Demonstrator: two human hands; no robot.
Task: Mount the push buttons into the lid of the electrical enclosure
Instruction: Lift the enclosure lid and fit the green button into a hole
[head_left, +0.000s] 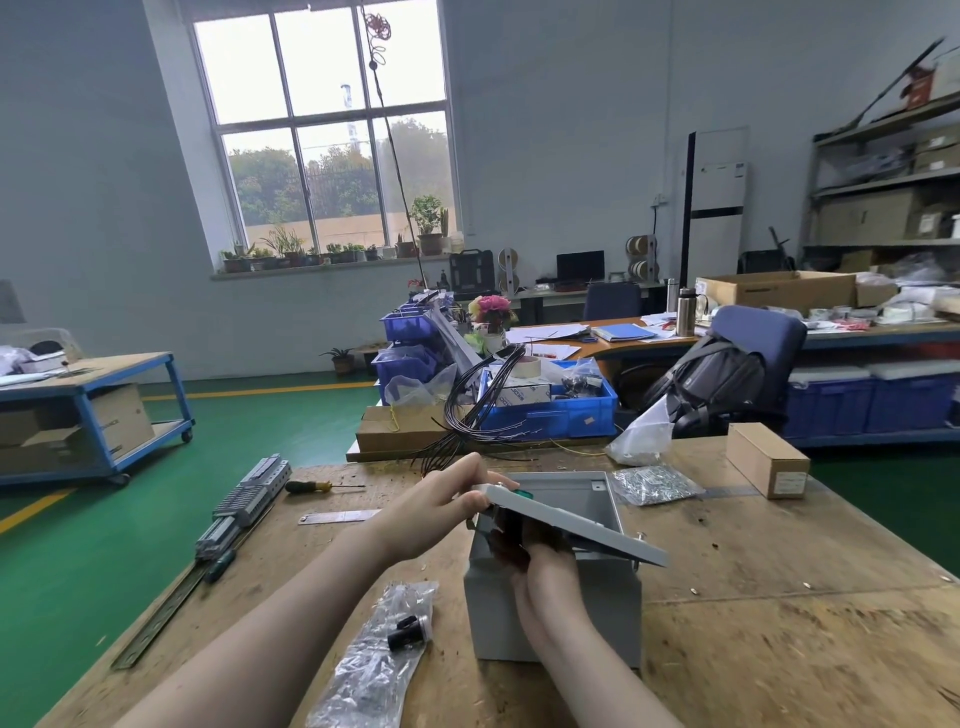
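The left hand (447, 499) pinched the near edge of the lid (571, 522), propping it half open over the grey box (550, 613) so the right hand (540, 566) could reach beneath, apparently gripping the dark body of a green button (519, 491).

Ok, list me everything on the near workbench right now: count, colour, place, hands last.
enclosure: one, grey, centre of bench, open
lid: one, grey, tilted above the enclosure
push button: one, green, in the lid's far end
loose button part: one, black, on a clear bag left of the enclosure
screwdriver: one, yellow and black, far left
steel ruler: one, silver, below the screwdriver
terminal blocks: one row, grey, left edge
bag of hardware: one, clear, right of the enclosure
cardboard box: one, brown, far right
left hand: grip on the lid's edge
right hand: under the lid, fingers hidden
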